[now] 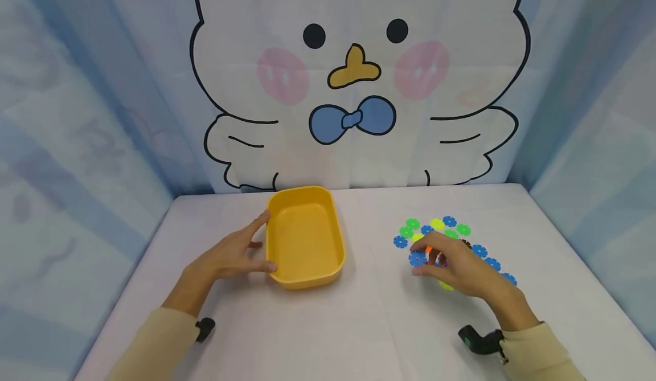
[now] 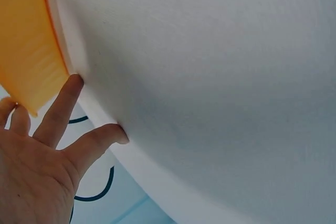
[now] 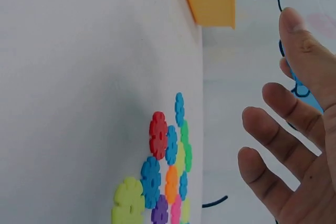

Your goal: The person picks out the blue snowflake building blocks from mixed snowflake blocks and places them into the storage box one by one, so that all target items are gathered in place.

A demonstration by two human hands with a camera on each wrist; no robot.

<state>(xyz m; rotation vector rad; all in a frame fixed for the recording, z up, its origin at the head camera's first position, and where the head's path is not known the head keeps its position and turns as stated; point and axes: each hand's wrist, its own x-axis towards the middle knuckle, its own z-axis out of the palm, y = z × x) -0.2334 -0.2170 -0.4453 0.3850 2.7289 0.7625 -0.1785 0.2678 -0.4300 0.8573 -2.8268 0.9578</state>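
Note:
A yellow tray (image 1: 306, 238) lies on the table, left of the middle. My left hand (image 1: 233, 255) rests against its left side, fingers spread, the index finger at the rim and the thumb by the near corner. In the left wrist view, the left hand (image 2: 47, 166) shows its palm beside the tray's wall (image 2: 31, 40). To the right, my right hand (image 1: 456, 261) pinches a blue snowflake disc (image 1: 417, 258) between thumb and fingertips, above loose discs. In the right wrist view, the hand (image 3: 299, 145) has its other fingers loosely bent; the held disc is mostly hidden there.
Several flower-shaped discs in blue, green (image 1: 412, 223), yellow and other colours lie around and under the right hand. A red disc (image 3: 158, 135) shows in the right wrist view. A printed cloth backdrop (image 1: 353, 159) stands behind the white table (image 1: 318, 335).

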